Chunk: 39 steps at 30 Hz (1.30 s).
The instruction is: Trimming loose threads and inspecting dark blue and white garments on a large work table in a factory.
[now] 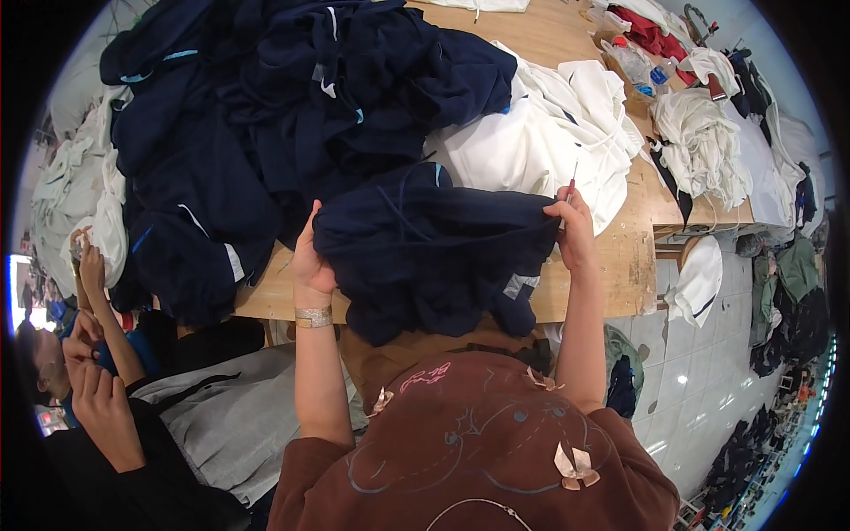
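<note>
A navy garment with a drawstring waistband (443,265) is stretched between my two hands over the table's near edge. Its lower part hangs bunched, with a pale patch near the right side. My left hand (312,257) grips the left end of the waistband; a band circles that wrist. At the right end, my right hand (574,232) pinches the waistband and also holds a slim red-handled tool (571,187) with a thin metal tip pointing up. Whether the garment is long or short cannot be seen.
A big heap of navy garments (292,106) covers the table's left and far side. White garments (540,133) lie beyond my right hand on the wooden table (624,274). At the left, other people's hands (102,407) are close by. A stool (695,274) with white cloth stands right.
</note>
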Motion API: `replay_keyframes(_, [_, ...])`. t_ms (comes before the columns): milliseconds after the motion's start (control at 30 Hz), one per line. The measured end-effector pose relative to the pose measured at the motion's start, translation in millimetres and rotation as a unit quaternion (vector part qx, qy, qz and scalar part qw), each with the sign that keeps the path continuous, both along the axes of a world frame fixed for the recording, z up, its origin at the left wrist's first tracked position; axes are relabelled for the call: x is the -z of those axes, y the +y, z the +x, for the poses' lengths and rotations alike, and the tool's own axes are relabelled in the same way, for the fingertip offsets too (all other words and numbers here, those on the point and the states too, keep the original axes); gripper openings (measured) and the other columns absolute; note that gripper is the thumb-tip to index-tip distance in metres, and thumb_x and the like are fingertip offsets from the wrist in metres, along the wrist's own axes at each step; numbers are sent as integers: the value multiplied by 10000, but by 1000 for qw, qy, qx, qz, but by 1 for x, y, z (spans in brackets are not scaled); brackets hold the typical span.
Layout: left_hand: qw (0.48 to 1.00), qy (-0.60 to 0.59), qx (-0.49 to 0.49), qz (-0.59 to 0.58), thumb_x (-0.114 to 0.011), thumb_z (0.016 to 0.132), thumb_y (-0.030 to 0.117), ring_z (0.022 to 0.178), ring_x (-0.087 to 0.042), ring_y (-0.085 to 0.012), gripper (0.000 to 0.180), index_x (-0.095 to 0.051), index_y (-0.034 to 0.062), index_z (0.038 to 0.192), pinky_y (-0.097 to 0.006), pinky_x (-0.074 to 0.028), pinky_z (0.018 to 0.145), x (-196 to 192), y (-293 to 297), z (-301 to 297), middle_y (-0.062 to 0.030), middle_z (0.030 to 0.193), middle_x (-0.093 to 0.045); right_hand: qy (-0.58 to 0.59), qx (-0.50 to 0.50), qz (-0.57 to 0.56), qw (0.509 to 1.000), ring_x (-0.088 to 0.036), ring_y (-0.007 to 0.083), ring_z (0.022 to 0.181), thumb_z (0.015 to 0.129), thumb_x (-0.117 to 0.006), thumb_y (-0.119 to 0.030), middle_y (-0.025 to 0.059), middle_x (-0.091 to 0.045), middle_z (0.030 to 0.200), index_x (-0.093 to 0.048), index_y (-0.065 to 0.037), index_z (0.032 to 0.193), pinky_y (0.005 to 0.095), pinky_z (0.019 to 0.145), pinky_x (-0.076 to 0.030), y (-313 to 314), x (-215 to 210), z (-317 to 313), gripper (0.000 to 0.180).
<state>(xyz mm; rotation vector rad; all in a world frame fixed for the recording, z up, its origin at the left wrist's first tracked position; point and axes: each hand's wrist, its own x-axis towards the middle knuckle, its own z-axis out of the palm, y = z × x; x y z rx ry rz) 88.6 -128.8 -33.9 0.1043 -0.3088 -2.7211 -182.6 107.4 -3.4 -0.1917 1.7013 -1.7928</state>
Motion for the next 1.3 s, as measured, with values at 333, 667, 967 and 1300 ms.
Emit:
replay_keyframes(333, [667, -559, -135, -474, -585, 893, 265, 883, -600, -194, 268, -607, 9, 969, -362, -470, 791, -12, 1, -6, -97, 941, -647, 13, -8, -12, 1000, -366, 61, 718, 683, -582, -24, -44, -382, 775, -408, -120, 828, 196, 633, -292, 0, 7, -1, 246])
replay_keyframes(667, [407, -243, -241, -847, -720, 712, 77, 1010, -566, -285, 279, -646, 70, 981, -357, -444, 883, -45, 74, -88, -100, 1005, -600, -60, -25, -99, 993, -410, 53, 684, 679, -565, -18, -48, -412, 748, -461, -100, 861, 176, 610, -312, -4, -27, 14, 225])
replay_keyframes(967, [484, -170, -162, -843, -694, 748, 110, 1030, -563, -283, 279, -604, 53, 1005, -356, -429, 885, -33, 71, -114, -103, 1016, -606, -105, 19, -149, 983, -460, 87, 752, 649, -566, -34, -25, -461, 805, -528, -71, 910, 194, 696, -364, 10, -30, 12, 266])
replay_keyframes(1300, [557, -184, -235, -775, -688, 725, 12, 979, -609, -252, 364, -565, 35, 1066, -293, -477, 842, -44, 103, -116, -121, 1024, -620, -191, -30, -257, 947, -485, 128, 886, 689, -525, -27, 11, -509, 902, -533, -30, 969, 212, 852, -348, -9, -24, 30, 281])
